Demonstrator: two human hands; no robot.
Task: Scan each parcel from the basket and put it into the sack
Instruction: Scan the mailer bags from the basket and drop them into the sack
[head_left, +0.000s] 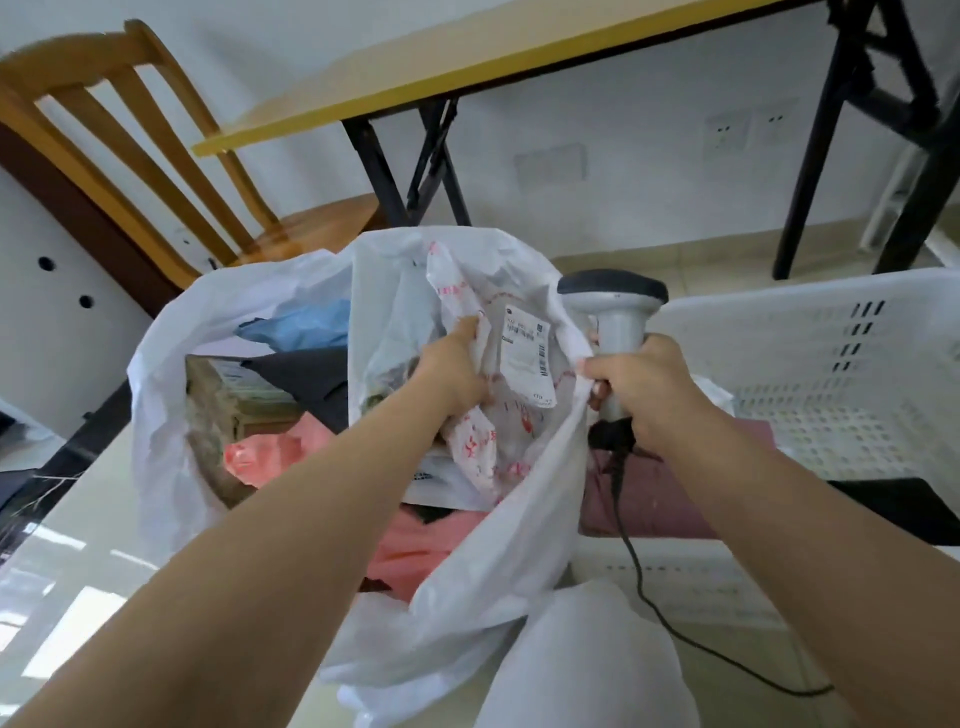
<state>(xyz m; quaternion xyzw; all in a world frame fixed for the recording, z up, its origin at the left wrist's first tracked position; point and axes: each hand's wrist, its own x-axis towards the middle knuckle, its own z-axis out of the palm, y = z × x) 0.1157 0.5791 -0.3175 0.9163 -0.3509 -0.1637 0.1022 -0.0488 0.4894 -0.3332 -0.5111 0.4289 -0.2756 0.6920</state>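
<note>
A large white sack (171, 374) stands open on the floor, already holding a brown box (218, 410), pink mailers (270, 457), and dark and blue bags, while the white perforated basket (810, 374) sits just beside it at its right edge. A maroon parcel (649, 499) lies along the basket's near wall, with a black one at its near-right corner, so by the look of things the job is well along but not finished.

Over the sack's mouth, toward its right rim, the left hand (457, 374) grips a white parcel printed in red (498, 374), its shipping label (527, 353) facing up. The right hand (644, 389) is wrapped round the handle of the grey scanner (613, 312), and its thumb and forefinger also pinch the sack's right rim, keeping the mouth spread. The scanner's cord (654, 603) trails down over the basket's near wall to the floor.

The step in hand appears to be dropping this parcel in. Done well, that means keeping the rim pulled taut and outward, pushing the parcel down past the rim into the gap above the pink mailers, then letting go, so it cannot slide back out. Whether the label has been read cannot be told.
</note>
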